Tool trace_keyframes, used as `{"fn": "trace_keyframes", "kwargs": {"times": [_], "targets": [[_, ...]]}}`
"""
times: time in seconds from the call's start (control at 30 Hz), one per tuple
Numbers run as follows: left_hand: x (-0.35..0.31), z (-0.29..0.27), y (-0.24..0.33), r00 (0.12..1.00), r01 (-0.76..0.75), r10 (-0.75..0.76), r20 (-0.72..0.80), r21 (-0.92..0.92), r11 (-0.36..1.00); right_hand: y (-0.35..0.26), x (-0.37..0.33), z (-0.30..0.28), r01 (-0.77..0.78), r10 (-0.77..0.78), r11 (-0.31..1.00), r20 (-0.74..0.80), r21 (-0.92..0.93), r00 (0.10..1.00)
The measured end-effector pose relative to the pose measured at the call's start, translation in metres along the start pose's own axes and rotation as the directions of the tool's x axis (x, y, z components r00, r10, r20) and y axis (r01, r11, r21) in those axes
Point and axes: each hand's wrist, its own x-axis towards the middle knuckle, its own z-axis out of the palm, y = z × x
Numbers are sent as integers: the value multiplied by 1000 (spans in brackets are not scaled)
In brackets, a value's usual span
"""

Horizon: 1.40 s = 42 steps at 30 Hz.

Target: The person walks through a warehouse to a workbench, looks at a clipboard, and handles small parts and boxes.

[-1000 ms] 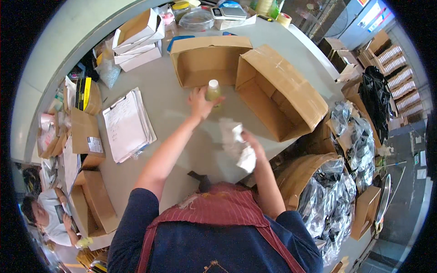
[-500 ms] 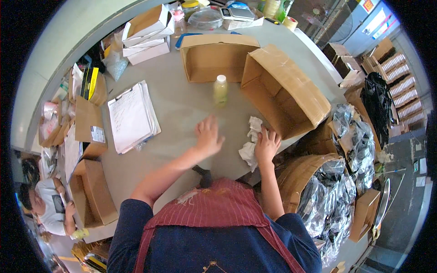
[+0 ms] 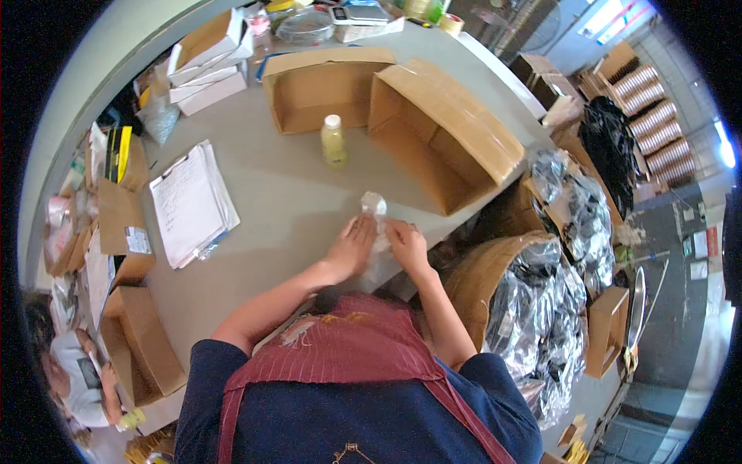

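Observation:
Both of my hands meet over the table just in front of my apron. Between them is a crumpled white tissue (image 3: 374, 204), its top end bunched up past my fingers. My left hand (image 3: 352, 249) presses against the tissue from the left, its fingers close together. On the other side, my right hand (image 3: 407, 244) grips it with bent fingers. The tissue's lower part is blurred and partly hidden. Beyond my hands a small bottle (image 3: 334, 144) with a white cap and pale yellow-green contents stands upright, touched by neither hand.
Two open cardboard boxes (image 3: 440, 131) lie on their sides behind the bottle. A clipboard with papers (image 3: 189, 205) rests at left. Cartons of clear-wrapped dark goods (image 3: 533, 301) stand by the table's right edge. At far left, a person in a white shirt (image 3: 81, 379) sits near an open box (image 3: 143, 344).
My right hand has brought the tissue from the right table edge to the middle. My left hand has come back from near the bottle to meet it. The view has shifted.

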Motion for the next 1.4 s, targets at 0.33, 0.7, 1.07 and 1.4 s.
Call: {"fn": "trace_keyframes", "kwargs": {"times": [0.33,0.7,1.07,1.4], "targets": [[-41,-36,-24,940,9,-85,-330,-227,974,-27,-34,33,385,-380,919,69,-85,922],[-112,-41,-24,964,221,-226,-140,-56,974,-49,-26,77,516,-503,857,214,-2,837],[-84,-21,-6,899,438,-435,56,-83,895,-6,90,36,273,-291,802,52,-532,955],[-89,-32,-2,882,381,-323,-344,114,918,61,106,-29,-90,77,816,-47,-571,996]]}}
